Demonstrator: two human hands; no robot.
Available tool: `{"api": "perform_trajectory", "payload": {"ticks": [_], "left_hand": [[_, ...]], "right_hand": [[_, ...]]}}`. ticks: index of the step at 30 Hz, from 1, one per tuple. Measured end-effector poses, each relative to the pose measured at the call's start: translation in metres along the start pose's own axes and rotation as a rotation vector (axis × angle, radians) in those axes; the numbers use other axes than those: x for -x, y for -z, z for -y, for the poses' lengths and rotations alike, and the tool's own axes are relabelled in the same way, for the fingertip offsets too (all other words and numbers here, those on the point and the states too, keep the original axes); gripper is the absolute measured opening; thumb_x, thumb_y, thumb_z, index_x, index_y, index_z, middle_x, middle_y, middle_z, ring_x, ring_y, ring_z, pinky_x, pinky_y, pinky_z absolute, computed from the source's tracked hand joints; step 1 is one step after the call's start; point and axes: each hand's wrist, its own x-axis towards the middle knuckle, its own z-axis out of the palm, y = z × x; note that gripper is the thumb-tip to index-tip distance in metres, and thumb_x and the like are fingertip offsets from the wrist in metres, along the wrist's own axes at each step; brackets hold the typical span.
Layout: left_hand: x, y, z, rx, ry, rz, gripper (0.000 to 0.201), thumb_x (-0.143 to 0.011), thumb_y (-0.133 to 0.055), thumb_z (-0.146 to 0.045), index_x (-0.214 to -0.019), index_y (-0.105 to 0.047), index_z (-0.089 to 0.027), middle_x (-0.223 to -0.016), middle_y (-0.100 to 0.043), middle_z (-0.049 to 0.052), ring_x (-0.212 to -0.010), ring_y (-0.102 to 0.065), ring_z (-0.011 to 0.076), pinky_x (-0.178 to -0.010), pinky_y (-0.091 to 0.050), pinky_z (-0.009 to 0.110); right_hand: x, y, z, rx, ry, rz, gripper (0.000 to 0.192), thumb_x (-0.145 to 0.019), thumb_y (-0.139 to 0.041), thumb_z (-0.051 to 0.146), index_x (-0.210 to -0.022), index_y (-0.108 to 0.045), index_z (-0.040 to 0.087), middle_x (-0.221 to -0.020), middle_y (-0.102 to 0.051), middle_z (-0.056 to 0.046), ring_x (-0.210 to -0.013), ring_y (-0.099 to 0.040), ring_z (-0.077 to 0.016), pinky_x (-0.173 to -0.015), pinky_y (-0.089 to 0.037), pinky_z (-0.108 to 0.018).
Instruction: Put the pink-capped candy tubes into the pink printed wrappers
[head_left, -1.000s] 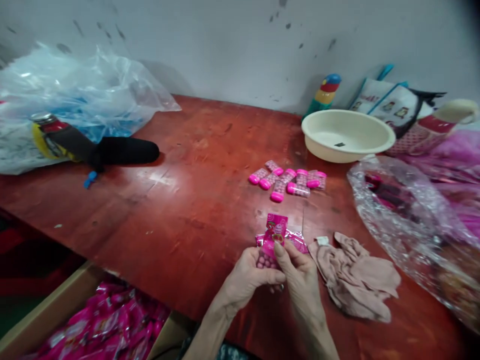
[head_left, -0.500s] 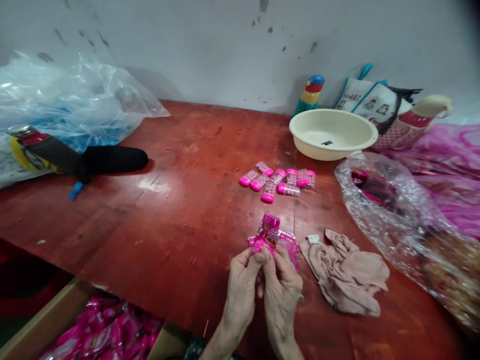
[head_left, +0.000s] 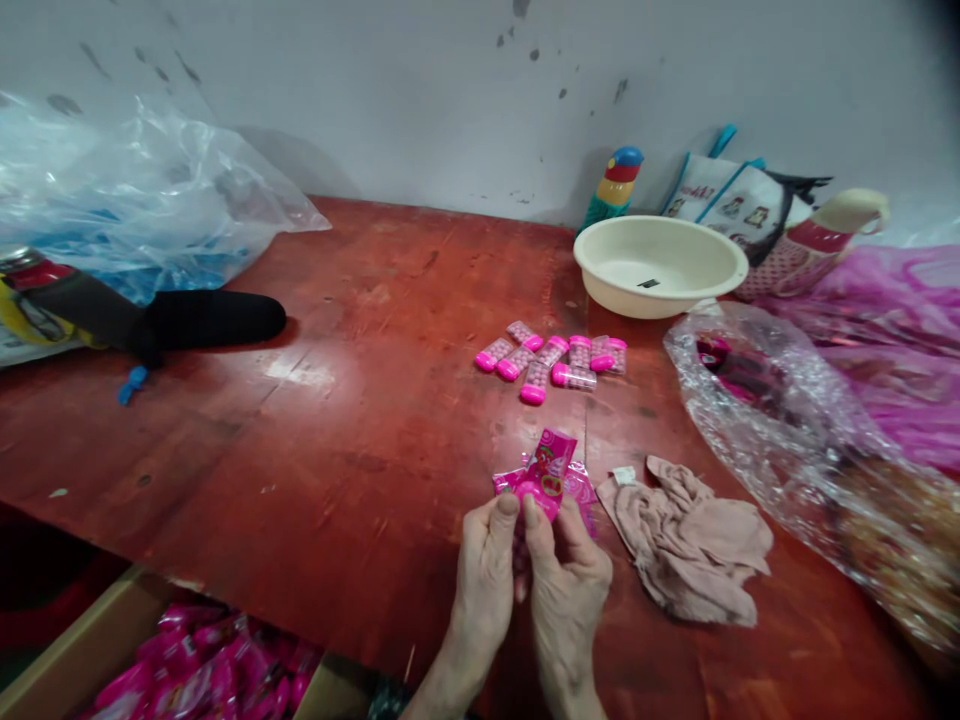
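At 9 o'clock, a clear plastic bag over blue contents, a black sleeve-like object lying at its near edge. At 7 o'clock, below the table edge, a cardboard box of pink sachets. Just below centre, left hand and right hand side by side, fingertips closed on a pink packet held upright just above the table; printing on the packet red and green, too blurred to read. More pink wrappers flat under it. At 12 o'clock from the hands, a cluster of pink-capped vials. At 3 o'clock from the hands, a crumpled beige cloth with a small white tag, unreadable. At 1 o'clock, a cream basin, a multicoloured bottle, a printed tote bag, wording illegible. At 3 o'clock, crinkled clear plastic. Tabletop red-brown, scuffed, worn. Behind, a white wall with dark specks.
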Motion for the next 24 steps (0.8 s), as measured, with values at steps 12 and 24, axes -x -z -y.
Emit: {"api": "perform_trajectory", "payload": {"ticks": [12, 24], "left_hand": [[-0.015, -0.005, 0.003, 0.026, 0.084, 0.073, 0.053, -0.071, -0.053, -0.063, -0.049, -0.043, -0.015, -0.037, -0.037, -0.006, -0.029, -0.025, 0.0026, -0.030, -0.016, 0.016], [-0.008, -0.004, -0.005, -0.171, -0.088, -0.097, 0.043, -0.078, -0.052, -0.054, -0.082, -0.064, -0.013, -0.065, -0.063, 0.003, -0.061, -0.056, 0.0152, -0.052, -0.041, 0.022]], "right_hand": [[-0.020, 0.011, 0.009, -0.211, -0.209, 0.172, 0.025, -0.077, -0.062, 0.043, -0.075, -0.066, 0.018, -0.052, -0.054, 0.004, -0.043, -0.050, -0.0111, -0.048, -0.047, -0.024], [-0.013, -0.001, 0.011, -0.119, -0.104, 0.097, 0.023, -0.080, -0.059, 0.038, -0.083, -0.066, 0.017, -0.076, -0.064, -0.002, -0.073, -0.058, -0.0166, -0.068, -0.047, -0.027]]}}
